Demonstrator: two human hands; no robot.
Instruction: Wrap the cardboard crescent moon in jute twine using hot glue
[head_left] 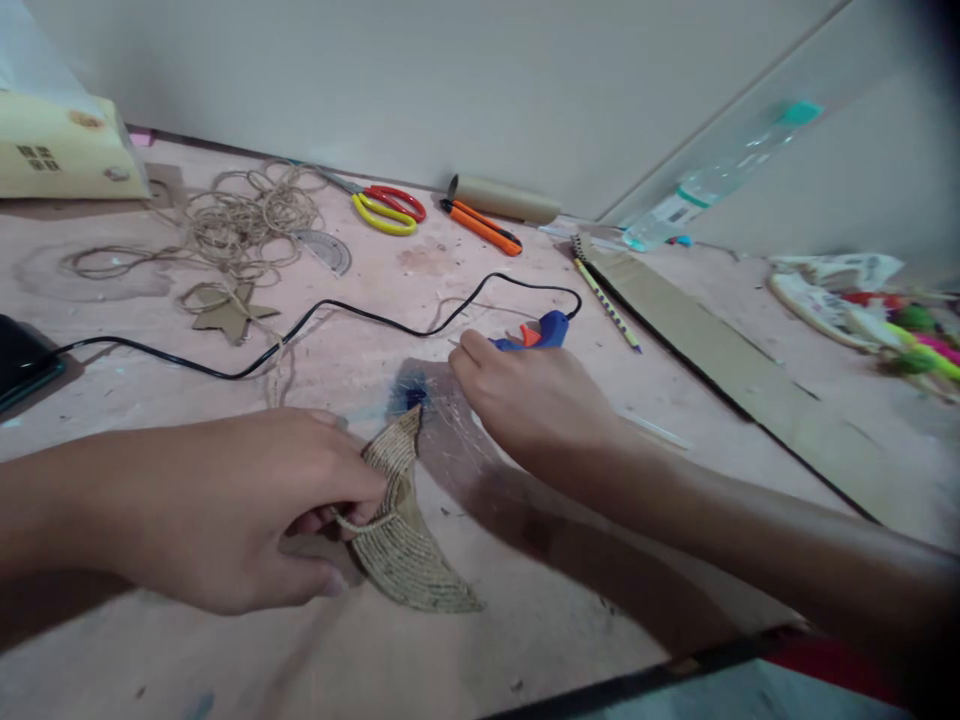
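Note:
A crescent shape covered in rows of jute twine (409, 565) lies on the table, its upper tip by a dark blue smear. My left hand (270, 505) is closed at its left edge, fingers against it. From those fingers a loose end of twine (364, 523) runs onto the crescent. My right hand (517, 395) is raised above and right of the tip, fingers curled together. Just behind it is a blue glue gun (553, 328) with an orange trigger; the hand hides its front. What the right fingers hold, if anything, is hidden. Thin glue strands (469, 430) show below them.
Tangled twine (240, 220), a cardboard star (231, 314), a protractor (330, 250), scissors (386, 208) and an orange cutter (484, 228) lie behind. A black cord (326, 305) crosses the table. Rightward are a pencil (607, 305), cardboard strip (697, 330) and bottle (720, 185).

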